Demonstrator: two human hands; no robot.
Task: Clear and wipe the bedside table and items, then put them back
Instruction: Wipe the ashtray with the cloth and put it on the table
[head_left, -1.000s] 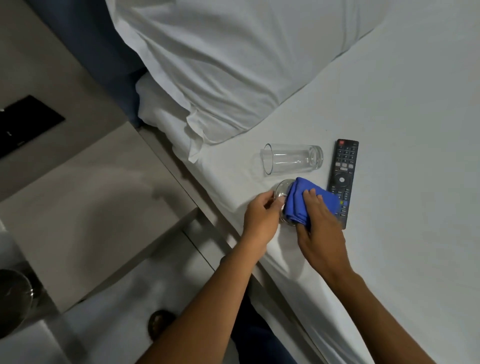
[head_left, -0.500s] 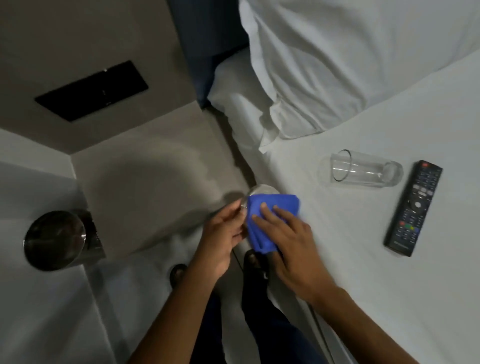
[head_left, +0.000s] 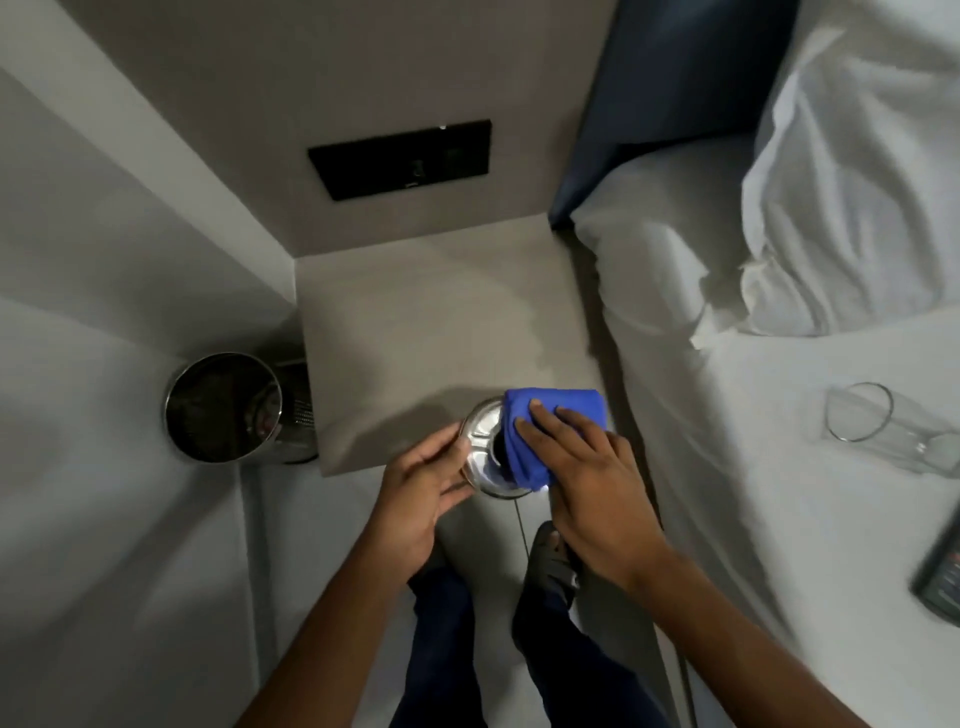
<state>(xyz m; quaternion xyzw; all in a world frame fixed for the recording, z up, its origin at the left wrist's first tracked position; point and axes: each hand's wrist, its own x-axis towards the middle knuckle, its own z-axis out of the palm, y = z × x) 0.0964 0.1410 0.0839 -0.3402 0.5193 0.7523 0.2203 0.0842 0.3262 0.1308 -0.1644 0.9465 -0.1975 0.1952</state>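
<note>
A metal bin (head_left: 223, 408) is seen at the left of the frame, just beside the bedside table (head_left: 441, 322), whose top is bare. At the right, on the white bed (head_left: 779, 493), a second glass (head_left: 878, 426) is laid on its side, and a remote control (head_left: 940, 582) is cut by the right edge. In the centre, over the table's front edge, a clear glass (head_left: 483, 452) is gripped by the left hand (head_left: 421, 499). Its right part is hidden by a folded blue cloth (head_left: 545, 431), pressed on it by the right hand (head_left: 592, 483).
</note>
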